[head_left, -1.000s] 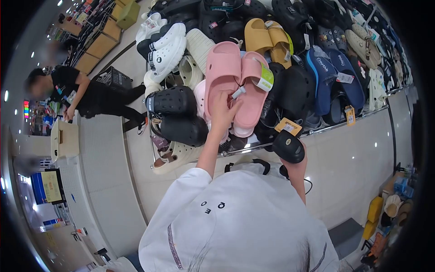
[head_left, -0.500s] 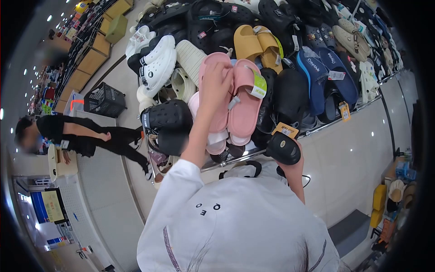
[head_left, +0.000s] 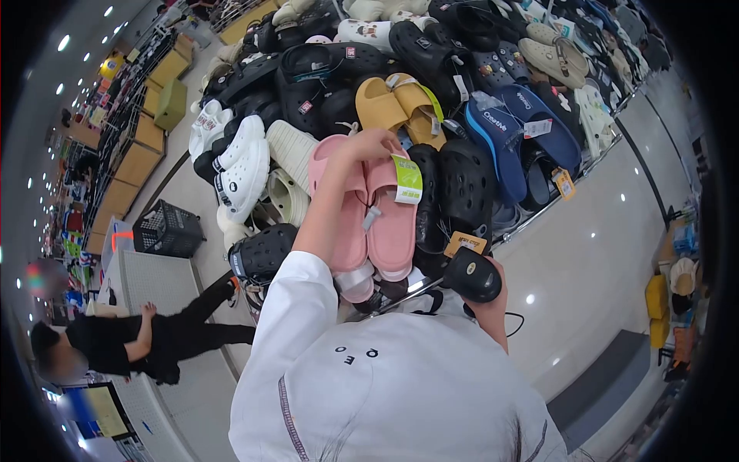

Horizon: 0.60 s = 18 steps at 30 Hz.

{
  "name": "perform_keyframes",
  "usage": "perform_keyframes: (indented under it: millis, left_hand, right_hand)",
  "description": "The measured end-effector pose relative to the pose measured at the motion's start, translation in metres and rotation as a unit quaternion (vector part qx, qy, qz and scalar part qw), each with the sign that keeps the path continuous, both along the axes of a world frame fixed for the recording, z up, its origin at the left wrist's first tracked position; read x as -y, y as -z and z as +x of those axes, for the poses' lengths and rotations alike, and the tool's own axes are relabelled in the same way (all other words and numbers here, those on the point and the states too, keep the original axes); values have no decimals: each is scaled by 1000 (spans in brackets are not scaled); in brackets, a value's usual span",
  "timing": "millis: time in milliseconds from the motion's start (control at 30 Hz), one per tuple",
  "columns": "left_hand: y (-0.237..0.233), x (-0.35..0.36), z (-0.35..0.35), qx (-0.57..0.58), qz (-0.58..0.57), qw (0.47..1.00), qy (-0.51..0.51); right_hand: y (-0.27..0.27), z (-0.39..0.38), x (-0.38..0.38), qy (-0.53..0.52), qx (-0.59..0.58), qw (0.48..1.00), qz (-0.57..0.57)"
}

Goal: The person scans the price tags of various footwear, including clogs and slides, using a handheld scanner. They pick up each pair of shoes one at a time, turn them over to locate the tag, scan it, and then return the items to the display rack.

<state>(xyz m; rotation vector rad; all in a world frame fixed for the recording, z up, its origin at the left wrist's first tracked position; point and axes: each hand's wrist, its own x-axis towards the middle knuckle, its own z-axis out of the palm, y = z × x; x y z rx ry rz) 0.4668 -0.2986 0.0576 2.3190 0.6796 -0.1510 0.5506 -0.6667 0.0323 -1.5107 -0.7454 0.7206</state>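
Observation:
My left hand reaches over a pair of pink slides, its bent fingers curled over the toe end of the right one. A green-and-white label hangs on that slide's strap, and a small clear tie lies between the two. In my right hand, close to the rack's front rail, is what looks like the end of a black shoe with a small oval emblem. An orange tag sits just above it. Black clogs lie right of the pink slides, and mustard slides lie beyond them.
White clogs and a black clog lie to the left; navy slides lie to the right. A metal rail edges the pile. A person in black stands at the left, near a dark basket.
My left hand has shifted from the left pink slide across to the toe of the right one. The view has turned, and the person in black appears lower. My right hand keeps its hold.

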Motion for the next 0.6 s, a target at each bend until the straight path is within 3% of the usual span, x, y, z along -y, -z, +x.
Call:
perform_keyframes:
  millis: [33,167,400,500,533,600]
  left_hand:
    - [-1,-3,1,8,-48,998,28]
    - [-3,-3,-5,-22,-22,999,19]
    - [-21,7,-55,113,-45,987,-106]
    - [-31,17,-82,251,73,957,-126]
    - [-37,26,-92,250,72,957,-130]
    - [-55,53,-106,177,89,949,-244]
  right_hand:
    - [2,1,-2,10,-5,1000,5]
    - [1,3,-12,28,42,999,8]
    - [-1,0,-34,-28,56,998,7]
    - [-3,-3,-40,-43,52,998,-11]
    - [-3,-3,-40,-52,57,997,-8]
    - [-4,-3,-41,-62,62,996,-7]
